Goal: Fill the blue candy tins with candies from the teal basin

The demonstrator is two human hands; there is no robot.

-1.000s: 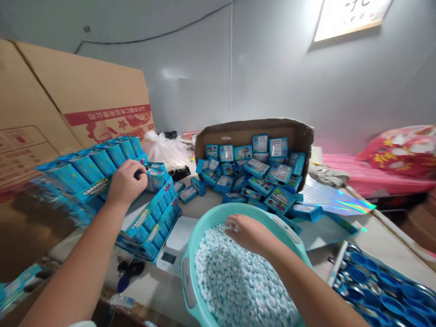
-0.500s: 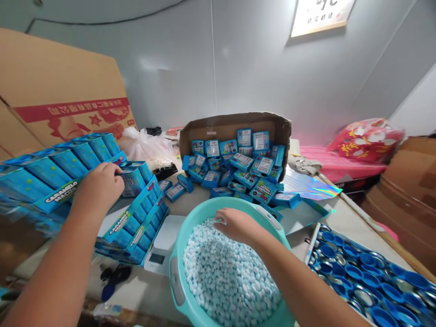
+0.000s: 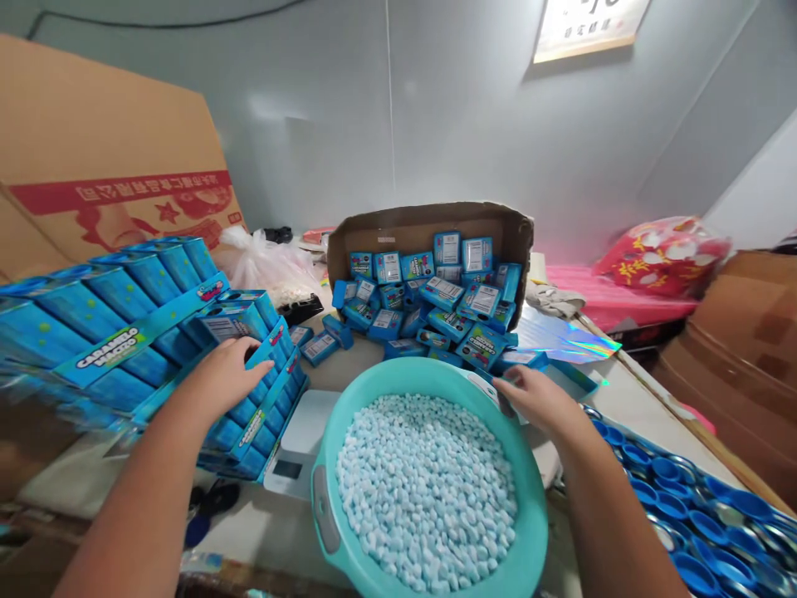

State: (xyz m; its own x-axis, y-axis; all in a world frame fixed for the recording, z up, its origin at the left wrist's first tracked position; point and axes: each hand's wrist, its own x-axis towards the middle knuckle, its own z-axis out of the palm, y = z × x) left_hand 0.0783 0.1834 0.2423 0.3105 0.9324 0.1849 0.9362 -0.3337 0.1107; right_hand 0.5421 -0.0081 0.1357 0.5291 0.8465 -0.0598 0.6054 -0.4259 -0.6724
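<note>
My left hand (image 3: pixel 227 370) is closed on the front edge of a blue cardboard display tray (image 3: pixel 265 349), fingers bent over its lip. Small blue candy boxes (image 3: pixel 233 320) stand in that tray, which is stacked on another. My right hand (image 3: pixel 539 394) is at the far right rim of a turquoise basin (image 3: pixel 354 407), fingers closed round its grey handle. Many small pale blue and white candies (image 3: pixel 429 490) fill much of the basin. Left of my left hand, a tilted display tray (image 3: pixel 118 345) holds a row of blue boxes.
Behind the basin, a brown carton (image 3: pixel 429 216) lies on its side with blue boxes spilling out. A white scale (image 3: pixel 290 469) sits left of the basin. Blue-rimmed round tins (image 3: pixel 672 498) lie at the right. A large carton (image 3: pixel 112 116) stands at the back left.
My right hand has left the candies and moved right to the basin's handle. My left hand has moved right and down from the boxes to the tray's front edge.
</note>
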